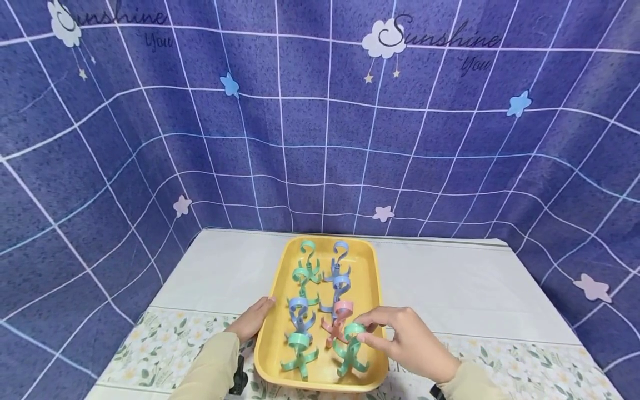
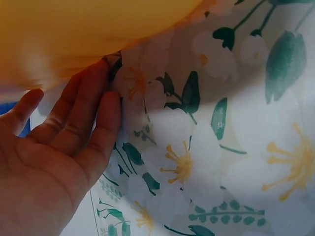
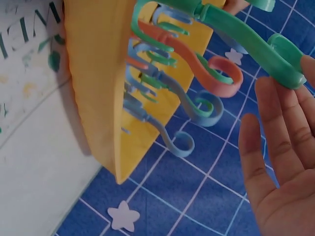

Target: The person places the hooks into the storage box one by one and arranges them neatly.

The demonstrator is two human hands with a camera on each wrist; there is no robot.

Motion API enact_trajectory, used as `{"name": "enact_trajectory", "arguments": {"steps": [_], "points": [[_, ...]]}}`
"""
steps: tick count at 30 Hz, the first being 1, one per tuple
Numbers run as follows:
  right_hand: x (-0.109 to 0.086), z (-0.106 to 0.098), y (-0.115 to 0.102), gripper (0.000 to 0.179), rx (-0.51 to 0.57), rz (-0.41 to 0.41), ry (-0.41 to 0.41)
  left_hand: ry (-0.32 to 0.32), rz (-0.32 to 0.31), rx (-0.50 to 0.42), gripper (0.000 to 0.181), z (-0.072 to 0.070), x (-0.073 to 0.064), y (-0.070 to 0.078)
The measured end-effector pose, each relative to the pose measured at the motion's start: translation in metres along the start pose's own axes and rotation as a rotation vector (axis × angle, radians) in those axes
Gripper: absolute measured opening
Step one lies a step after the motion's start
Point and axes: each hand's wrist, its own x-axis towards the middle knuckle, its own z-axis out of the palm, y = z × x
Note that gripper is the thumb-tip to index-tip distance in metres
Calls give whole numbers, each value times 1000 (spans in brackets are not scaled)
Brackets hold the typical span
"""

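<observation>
A yellow tray [image 1: 367, 286] holds two rows of plastic hanging hooks, each with a curled top and spread prongs below. At the near right, my right hand [image 1: 407, 341] pinches the curled top of a green hook [image 1: 352, 358] between thumb and fingers. Its prongs stand inside the tray; in the right wrist view the fingertips meet the green curl [image 3: 288, 73]. Just beyond it is a pink hook [image 1: 334, 332]. On the tray's left side rests my left hand [image 1: 251, 320], its fingers extended along the outer wall [image 2: 98, 29], as the left wrist view shows.
Left of the held hook stands another green hook [image 1: 301, 361], with a blue hook [image 1: 300, 325] behind it. More green and blue hooks fill the far half. The tray sits on a white, flower-printed tablecloth [image 1: 165, 344]. A blue gridded curtain [image 1: 305, 122] hangs behind and at both sides.
</observation>
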Motion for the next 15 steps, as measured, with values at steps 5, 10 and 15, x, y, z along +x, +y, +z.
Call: {"name": "enact_trajectory", "arguments": {"steps": [5, 10, 15], "points": [[0, 7, 0, 17, 20, 16, -9, 0, -13, -6, 56, 0, 0, 0], [-1, 14, 2, 15, 31, 10, 12, -2, -14, -3, 56, 1, -1, 0], [-3, 20, 4, 15, 40, 35, 18, 1, -13, 1, 55, 1, -1, 0]]}}
